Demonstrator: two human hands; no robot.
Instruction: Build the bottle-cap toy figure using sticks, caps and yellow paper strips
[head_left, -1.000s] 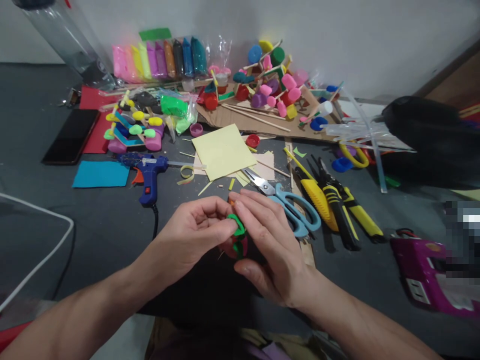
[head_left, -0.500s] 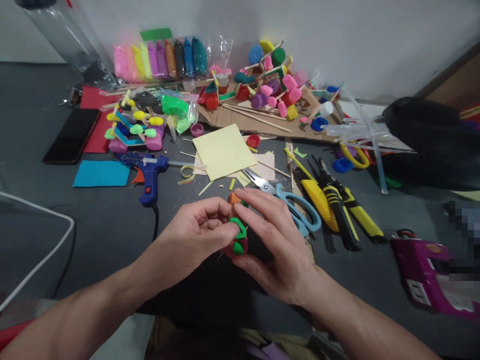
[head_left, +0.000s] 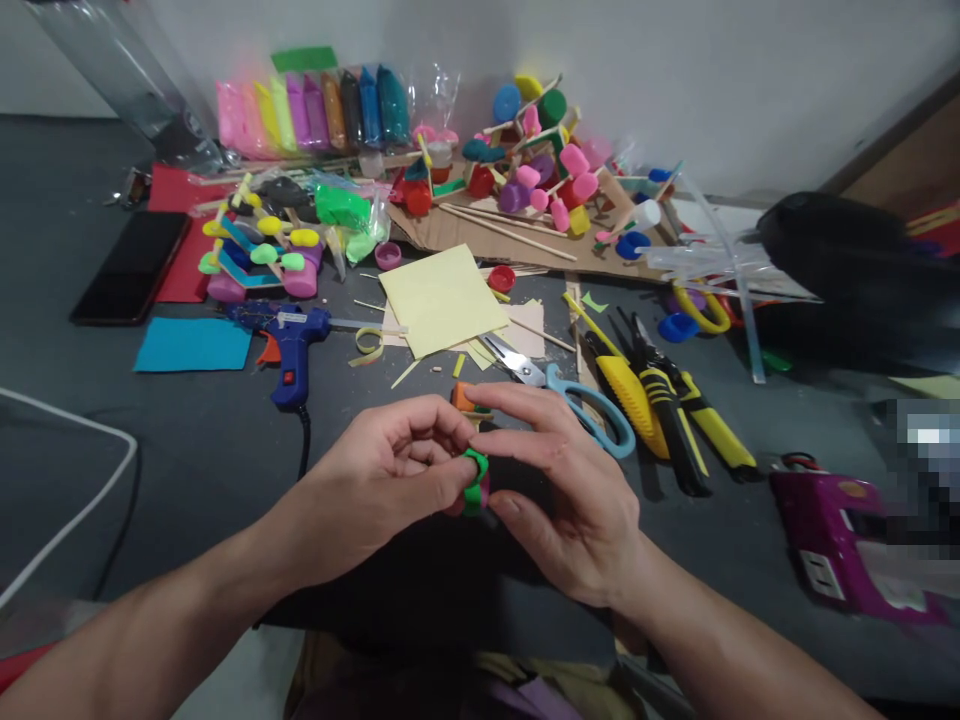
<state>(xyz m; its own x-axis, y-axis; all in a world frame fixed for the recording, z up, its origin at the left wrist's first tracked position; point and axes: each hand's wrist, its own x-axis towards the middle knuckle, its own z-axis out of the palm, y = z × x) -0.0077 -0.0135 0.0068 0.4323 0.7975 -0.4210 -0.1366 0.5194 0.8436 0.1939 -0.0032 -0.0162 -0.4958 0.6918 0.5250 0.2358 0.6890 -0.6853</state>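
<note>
Both forearms come in from the lower corners and meet over the near part of the dark table (head_left: 225, 440). The left hand (head_left: 405, 475) lies with its fingers curled inward, thumb and fingers closed on a small green-and-pink piece (head_left: 474, 490) at the middle of the work area. The right hand (head_left: 570, 490) faces it, index finger stretched across toward the left fingertips and thumb lower down, beside the piece; thumb and fingers stand apart, and whether their tips press on it cannot be told. Just beyond the right fingers shows an orange block (head_left: 462, 397); its link to the piece is hidden. Among the containers, a row of clear packets (head_left: 311, 115) against the wall holds soft material in pink, yellow, purple, brown, black, blue and teal. In front of them, a crumpled clear bag (head_left: 380, 215) lies around bright green clay (head_left: 341, 205). A clear bottle (head_left: 142, 80) leans at the upper left, with something dark near its lower end, too blurred to name. Behind the hands, a red cap (head_left: 501, 278) and a purplish cap (head_left: 388, 257) lie on either side of a pale yellow sheet (head_left: 442, 300).
</note>
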